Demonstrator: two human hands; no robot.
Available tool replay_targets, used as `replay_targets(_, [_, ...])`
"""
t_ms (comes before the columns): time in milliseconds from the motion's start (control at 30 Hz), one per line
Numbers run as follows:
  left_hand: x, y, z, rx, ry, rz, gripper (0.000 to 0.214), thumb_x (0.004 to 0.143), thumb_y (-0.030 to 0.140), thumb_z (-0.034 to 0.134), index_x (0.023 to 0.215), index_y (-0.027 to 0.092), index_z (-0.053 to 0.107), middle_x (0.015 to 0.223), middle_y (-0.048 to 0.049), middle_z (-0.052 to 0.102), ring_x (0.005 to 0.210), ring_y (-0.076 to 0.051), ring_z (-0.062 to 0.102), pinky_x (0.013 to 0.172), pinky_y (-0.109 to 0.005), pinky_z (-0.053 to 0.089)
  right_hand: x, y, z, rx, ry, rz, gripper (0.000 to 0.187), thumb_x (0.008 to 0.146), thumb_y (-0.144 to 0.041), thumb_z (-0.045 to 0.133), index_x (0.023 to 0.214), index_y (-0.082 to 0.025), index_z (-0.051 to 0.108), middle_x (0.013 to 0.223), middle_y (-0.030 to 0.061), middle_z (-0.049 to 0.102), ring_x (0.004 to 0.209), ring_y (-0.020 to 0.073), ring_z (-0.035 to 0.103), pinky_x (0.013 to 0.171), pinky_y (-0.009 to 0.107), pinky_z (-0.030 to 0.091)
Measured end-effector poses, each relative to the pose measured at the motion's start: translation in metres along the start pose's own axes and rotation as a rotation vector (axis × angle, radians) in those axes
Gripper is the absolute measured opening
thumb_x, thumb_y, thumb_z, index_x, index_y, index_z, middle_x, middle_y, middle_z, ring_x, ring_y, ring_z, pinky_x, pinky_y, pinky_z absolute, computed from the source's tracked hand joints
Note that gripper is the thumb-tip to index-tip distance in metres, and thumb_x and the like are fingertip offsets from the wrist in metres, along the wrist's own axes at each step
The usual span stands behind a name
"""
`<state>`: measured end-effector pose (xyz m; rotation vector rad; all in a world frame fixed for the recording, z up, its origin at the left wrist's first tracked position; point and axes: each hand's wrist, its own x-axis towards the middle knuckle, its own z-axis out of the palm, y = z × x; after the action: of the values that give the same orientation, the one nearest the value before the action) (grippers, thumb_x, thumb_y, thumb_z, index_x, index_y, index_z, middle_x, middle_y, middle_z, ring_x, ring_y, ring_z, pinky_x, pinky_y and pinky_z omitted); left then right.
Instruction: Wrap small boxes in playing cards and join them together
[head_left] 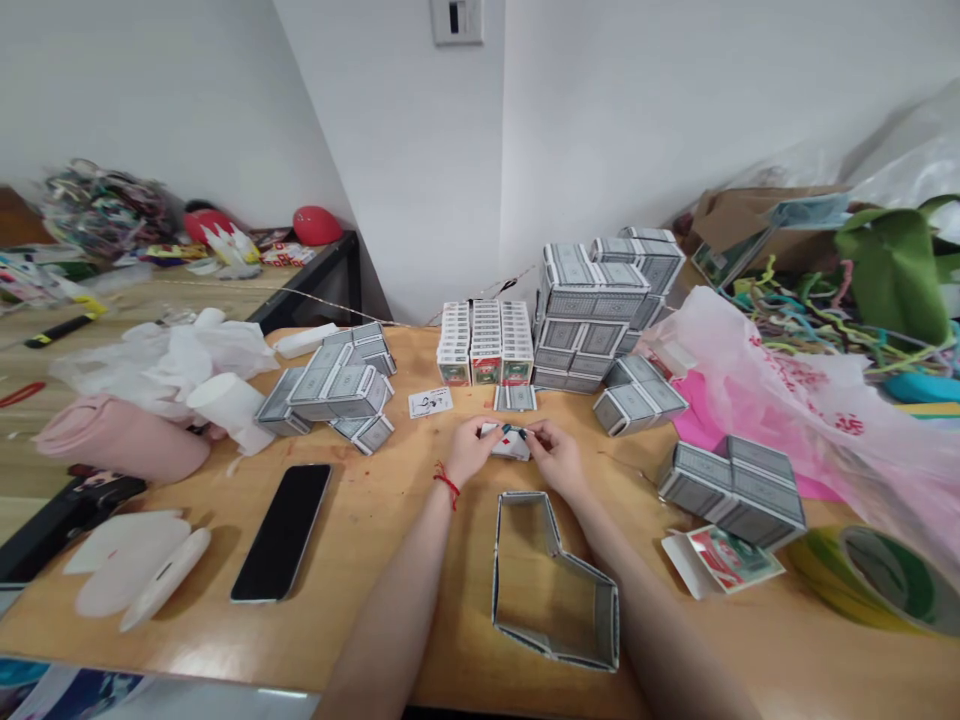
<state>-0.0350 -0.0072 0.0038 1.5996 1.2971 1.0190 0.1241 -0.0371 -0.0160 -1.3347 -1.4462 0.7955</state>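
Observation:
Both hands meet at a small white playing card with a red diamond mark, close to the middle of the table. My left hand pinches its left side, a red string bracelet on that wrist. On the right side, the fingers of my right hand are closed on the same card. Whether it is one card or a few together I cannot tell. Between my forearms lies a hollow L-shaped frame made of joined cards. Just beyond my hands are a face-down card piece and a white printed card.
Boxed card decks stand at the back, beside a tall stack of card blocks. More card blocks sit left, others right. A phone, an opened card box, yellow-green tape and a pink plastic bag lie around.

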Motion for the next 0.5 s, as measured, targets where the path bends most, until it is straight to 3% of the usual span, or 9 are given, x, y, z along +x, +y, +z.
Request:
replay_targets(233, [-0.001, -0.002, 0.002, 0.025, -0.018, 0.055, 0.016, 0.070, 0.027, 0.055, 0.077, 0.014, 0.061, 0.072, -0.0022, 0.062, 0.065, -0.012, 0.054, 0.060, -0.022, 0.042, 0.001, -0.003, -0.001, -0.024, -0.057, 0.013, 0.028, 0.074, -0.042, 0.050, 0.076, -0.017, 0.062, 0.070, 0.0045, 0.066, 0.062, 0.0166, 0.060, 0.057, 0.026, 0.046])
replay_targets(400, [-0.005, 0.001, 0.005, 0.097, 0.024, 0.103, 0.017, 0.069, 0.032, 0.058, 0.071, 0.015, 0.060, 0.069, -0.0013, 0.062, 0.064, -0.011, 0.054, 0.060, -0.022, 0.042, -0.003, -0.010, -0.001, 0.121, -0.088, 0.159, 0.035, 0.073, -0.048, 0.050, 0.083, -0.015, 0.060, 0.052, 0.0004, 0.060, 0.036, 0.0126, 0.052, 0.035, 0.023, 0.039])
replay_targets(500, [-0.009, 0.002, 0.007, 0.107, 0.003, 0.147, 0.015, 0.072, 0.029, 0.055, 0.073, 0.015, 0.061, 0.071, -0.0013, 0.063, 0.065, -0.011, 0.055, 0.061, -0.022, 0.042, -0.006, -0.014, 0.000, 0.270, -0.086, 0.256, 0.043, 0.070, -0.053, 0.052, 0.088, -0.014, 0.056, 0.048, 0.0001, 0.059, 0.036, 0.0149, 0.055, 0.031, 0.022, 0.039])
